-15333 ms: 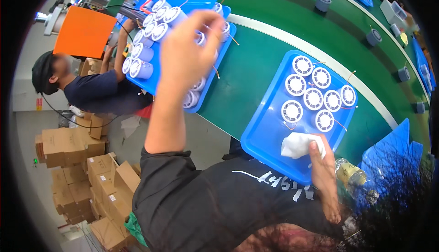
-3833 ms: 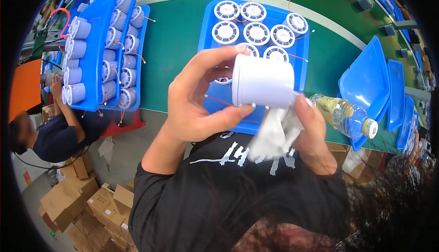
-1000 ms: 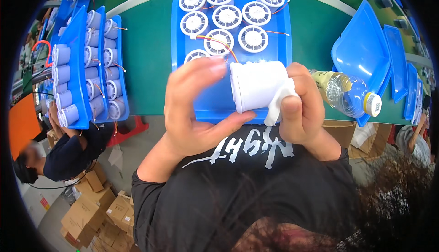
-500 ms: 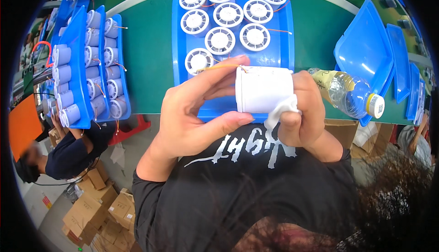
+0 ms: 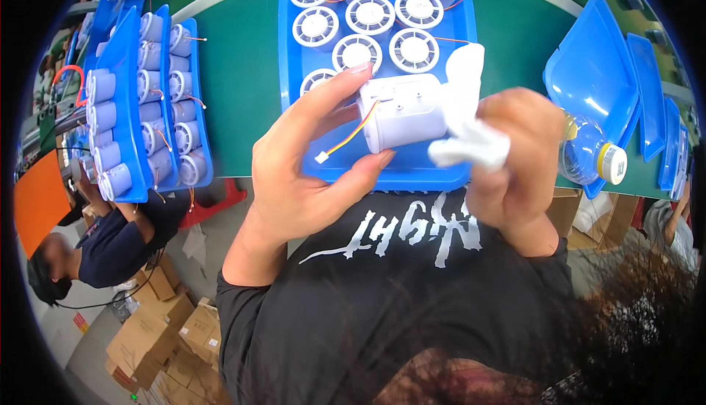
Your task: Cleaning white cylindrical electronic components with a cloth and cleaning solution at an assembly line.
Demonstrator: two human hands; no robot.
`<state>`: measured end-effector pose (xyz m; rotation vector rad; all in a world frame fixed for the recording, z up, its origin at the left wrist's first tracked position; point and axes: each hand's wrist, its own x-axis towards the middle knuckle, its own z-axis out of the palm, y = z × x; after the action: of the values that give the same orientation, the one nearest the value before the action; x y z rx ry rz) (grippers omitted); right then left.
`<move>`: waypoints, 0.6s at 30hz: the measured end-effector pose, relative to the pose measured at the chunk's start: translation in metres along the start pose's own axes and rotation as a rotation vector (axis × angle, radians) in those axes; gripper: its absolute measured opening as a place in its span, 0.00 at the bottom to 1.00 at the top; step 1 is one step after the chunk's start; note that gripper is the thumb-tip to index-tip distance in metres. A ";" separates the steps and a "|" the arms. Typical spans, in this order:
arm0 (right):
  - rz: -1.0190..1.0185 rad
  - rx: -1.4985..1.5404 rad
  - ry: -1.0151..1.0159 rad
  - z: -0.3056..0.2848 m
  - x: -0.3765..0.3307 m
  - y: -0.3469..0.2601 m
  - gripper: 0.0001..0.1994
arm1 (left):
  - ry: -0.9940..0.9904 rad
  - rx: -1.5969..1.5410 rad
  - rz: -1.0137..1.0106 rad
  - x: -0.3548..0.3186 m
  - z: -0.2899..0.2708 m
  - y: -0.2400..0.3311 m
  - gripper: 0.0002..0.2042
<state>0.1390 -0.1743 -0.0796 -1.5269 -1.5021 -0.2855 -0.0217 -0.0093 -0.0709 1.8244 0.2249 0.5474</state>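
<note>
Here, left hand (image 5: 293,166) holds white cylinder (image 5: 406,114), right hand (image 5: 521,156) cloth (image 5: 463,107).

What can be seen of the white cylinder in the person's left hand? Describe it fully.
The cylinder is whitish and looks like smooth plastic, with a wider rim at its left end and small studs on its side. Thin red and yellow wires hang from near the rim, ending in a white plug. It is held sideways above the blue tray, between the left hand's thumb and fingers. A white cloth overlaps its right end; contact is unclear.
</note>
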 end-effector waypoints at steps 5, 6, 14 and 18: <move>-0.153 -0.242 0.011 0.019 0.002 -0.016 0.13 | -0.017 -0.089 -0.034 -0.005 -0.006 0.002 0.32; -0.193 -0.266 0.027 0.019 0.000 -0.011 0.13 | 0.022 -0.131 -0.025 -0.006 -0.008 0.003 0.32; 1.097 1.202 0.168 0.020 -0.026 -0.009 0.22 | 0.076 -0.139 -0.042 -0.007 -0.013 -0.002 0.29; 1.181 1.538 0.216 0.023 -0.019 -0.013 0.24 | 0.080 -0.134 -0.032 -0.008 -0.013 -0.005 0.29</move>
<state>0.1136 -0.1731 -0.0997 -0.7310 -0.1391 1.1081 -0.0343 -0.0001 -0.0747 1.6683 0.2652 0.5995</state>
